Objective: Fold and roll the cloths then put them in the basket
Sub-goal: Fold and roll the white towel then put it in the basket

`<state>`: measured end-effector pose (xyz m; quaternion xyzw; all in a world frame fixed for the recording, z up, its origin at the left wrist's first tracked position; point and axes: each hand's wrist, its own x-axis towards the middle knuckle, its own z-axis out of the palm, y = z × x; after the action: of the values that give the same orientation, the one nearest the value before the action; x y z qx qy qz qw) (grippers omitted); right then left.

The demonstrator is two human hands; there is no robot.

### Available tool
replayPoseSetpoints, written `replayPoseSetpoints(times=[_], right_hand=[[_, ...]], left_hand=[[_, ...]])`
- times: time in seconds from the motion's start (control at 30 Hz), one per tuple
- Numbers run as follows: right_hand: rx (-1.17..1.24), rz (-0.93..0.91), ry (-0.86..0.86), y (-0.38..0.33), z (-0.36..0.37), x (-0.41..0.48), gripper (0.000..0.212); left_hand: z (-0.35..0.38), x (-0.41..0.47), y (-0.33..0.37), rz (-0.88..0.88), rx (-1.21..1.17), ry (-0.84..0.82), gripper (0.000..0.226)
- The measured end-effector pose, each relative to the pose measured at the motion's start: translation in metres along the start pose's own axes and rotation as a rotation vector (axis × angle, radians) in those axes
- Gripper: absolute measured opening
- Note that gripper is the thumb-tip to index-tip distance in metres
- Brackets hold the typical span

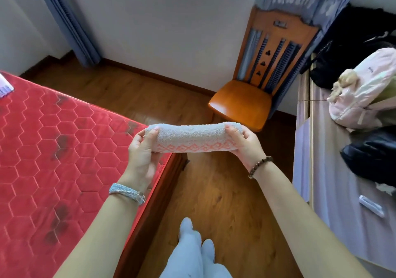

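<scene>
A rolled grey cloth point(190, 137) with an orange diamond border is held level in the air over the wooden floor, just past the corner of the red mattress. My left hand point(143, 149) grips its left end, thumb on top and fingers wrapped under. My right hand point(242, 143) grips its right end the same way. No basket is in view.
The red quilted mattress point(53, 149) on its wooden frame fills the left. A wooden chair point(252, 97) stands ahead by the wall and curtain. On the right, a table point(334, 192) carries a pink backpack point(368, 89) and black bags. My legs show below.
</scene>
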<state>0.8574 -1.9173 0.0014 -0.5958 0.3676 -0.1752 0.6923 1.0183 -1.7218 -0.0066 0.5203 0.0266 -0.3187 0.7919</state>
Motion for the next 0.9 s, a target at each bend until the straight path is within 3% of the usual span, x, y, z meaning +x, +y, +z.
replayPoseSetpoints(times=[0.13, 0.3, 0.47, 0.6, 0.9], right_hand=[[-0.014, 0.017, -0.001, -0.007, 0.005, 0.048, 0.042], [-0.001, 0.024, -0.017, -0.030, 0.019, 0.122, 0.040], [0.011, 0.019, -0.085, -0.065, 0.041, 0.200, 0.029], [-0.005, 0.025, -0.084, -0.080, 0.057, 0.251, 0.043], [-0.012, 0.042, -0.135, -0.100, 0.069, 0.334, 0.042]], left_hand=[[0.014, 0.046, 0.004, -0.021, -0.006, 0.041, 0.039], [0.033, 0.121, 0.023, -0.017, -0.006, 0.066, 0.049], [0.055, 0.191, 0.057, 0.003, -0.066, 0.084, 0.038], [0.063, 0.234, 0.077, 0.005, -0.061, 0.105, 0.037], [0.078, 0.301, 0.095, 0.026, -0.054, 0.152, 0.032]])
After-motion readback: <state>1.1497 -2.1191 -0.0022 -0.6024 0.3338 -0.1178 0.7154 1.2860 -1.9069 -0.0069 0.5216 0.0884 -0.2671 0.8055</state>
